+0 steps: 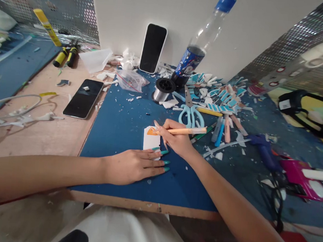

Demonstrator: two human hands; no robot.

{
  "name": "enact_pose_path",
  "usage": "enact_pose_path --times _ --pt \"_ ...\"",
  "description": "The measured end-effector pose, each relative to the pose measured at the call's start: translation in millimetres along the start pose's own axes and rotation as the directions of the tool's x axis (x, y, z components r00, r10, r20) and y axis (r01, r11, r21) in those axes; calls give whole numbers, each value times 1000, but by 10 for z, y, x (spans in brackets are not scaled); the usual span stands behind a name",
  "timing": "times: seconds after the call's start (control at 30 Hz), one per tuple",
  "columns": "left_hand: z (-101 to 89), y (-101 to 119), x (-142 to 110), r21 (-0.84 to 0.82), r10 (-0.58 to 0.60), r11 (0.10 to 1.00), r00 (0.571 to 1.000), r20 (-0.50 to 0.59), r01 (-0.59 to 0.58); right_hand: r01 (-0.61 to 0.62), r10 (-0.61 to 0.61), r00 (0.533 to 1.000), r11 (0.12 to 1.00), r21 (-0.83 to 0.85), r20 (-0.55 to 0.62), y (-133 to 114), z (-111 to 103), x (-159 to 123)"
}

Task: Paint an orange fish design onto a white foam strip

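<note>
My left hand (pixel 135 165) lies flat with its fingers stretched out, covering the lower end of a small white card (pixel 150 143) on the blue mat. In my right hand (pixel 178 140) is an orange pen (pixel 189 131), pinched between thumb and fingers and pointing left. Its tip is at an orange shape (pixel 151 131) near the card's top edge; whether the tip touches is too small to tell. Just beyond my right hand are light-blue scissors (pixel 190 114) with their blades pointing away.
A spool of wire (pixel 162 91) and a tilted-looking cola bottle (pixel 190 59) stand behind the card. White and blue scraps (pixel 223 96) are heaped at the back right. One phone (pixel 83 98) lies left; another phone (pixel 153 48) leans upright. A glue gun (pixel 265 150) lies right.
</note>
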State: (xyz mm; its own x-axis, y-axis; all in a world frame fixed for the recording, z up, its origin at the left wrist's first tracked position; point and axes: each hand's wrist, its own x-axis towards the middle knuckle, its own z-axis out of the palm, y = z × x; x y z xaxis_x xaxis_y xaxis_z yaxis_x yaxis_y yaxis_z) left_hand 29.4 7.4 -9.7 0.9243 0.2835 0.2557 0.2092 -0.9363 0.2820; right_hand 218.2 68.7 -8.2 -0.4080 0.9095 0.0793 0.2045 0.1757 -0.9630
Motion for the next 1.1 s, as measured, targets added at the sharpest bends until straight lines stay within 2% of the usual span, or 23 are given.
enact_pose_path --times 0.27,0.43,0.73,1.1 --pt "-16 8 5 -6 -3 1000 1000 26 3 -6 6 1000 1000 -12 -3 -25 0 2" --pt "-15 2 11 -15 -5 1000 1000 31 6 -5 3 997 1000 -23 -82 -9 -12 10" --pt "-15 5 1 -18 -9 1000 999 51 10 -3 4 999 1000 29 -32 6 -20 23" --pt "-6 0 0 -21 -2 1000 1000 31 3 -30 33 998 998 51 -59 28 -6 28"
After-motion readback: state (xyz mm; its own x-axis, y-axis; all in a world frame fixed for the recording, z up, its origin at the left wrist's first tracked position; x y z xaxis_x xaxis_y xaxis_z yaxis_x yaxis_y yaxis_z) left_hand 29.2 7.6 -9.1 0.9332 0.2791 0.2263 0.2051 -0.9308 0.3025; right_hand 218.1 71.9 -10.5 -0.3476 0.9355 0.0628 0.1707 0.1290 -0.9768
